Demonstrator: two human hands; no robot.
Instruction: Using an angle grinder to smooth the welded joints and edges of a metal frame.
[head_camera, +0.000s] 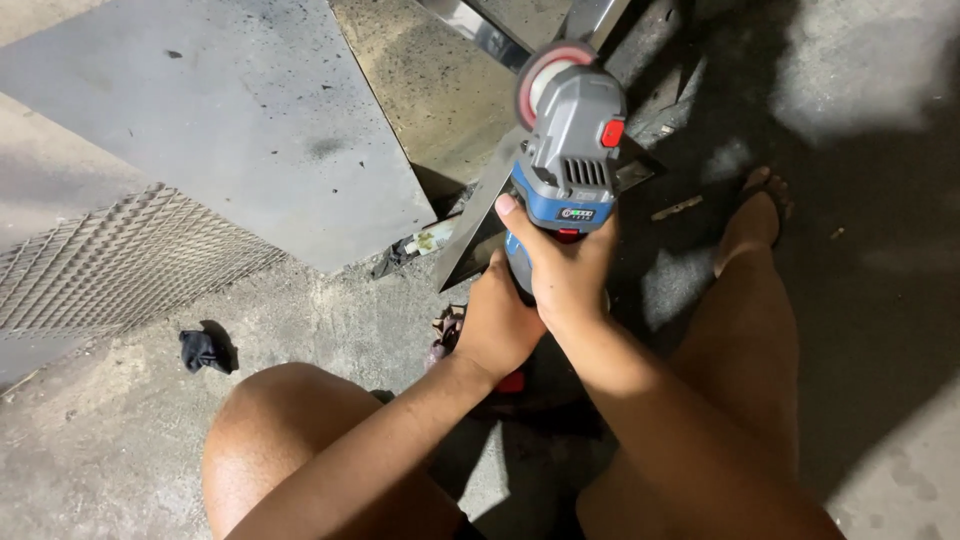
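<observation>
A blue and grey cordless angle grinder (568, 150) with a red-rimmed disc at its far end points away from me, over a thin metal strip (486, 205) that lies slanted on the concrete floor. My right hand (565, 265) wraps the grinder's blue body from above, thumb along its left side. My left hand (497, 320) grips the handle just below and to the left of the right hand. I squat, with my knees either side of my arms.
A large grey steel sheet (230, 120) lies at the upper left, and an expanded metal mesh (110, 260) at the left. Brownish sheet (430, 80) lies behind. A dark rag (203, 350) lies on the floor. My sandalled foot (757, 215) is at the right.
</observation>
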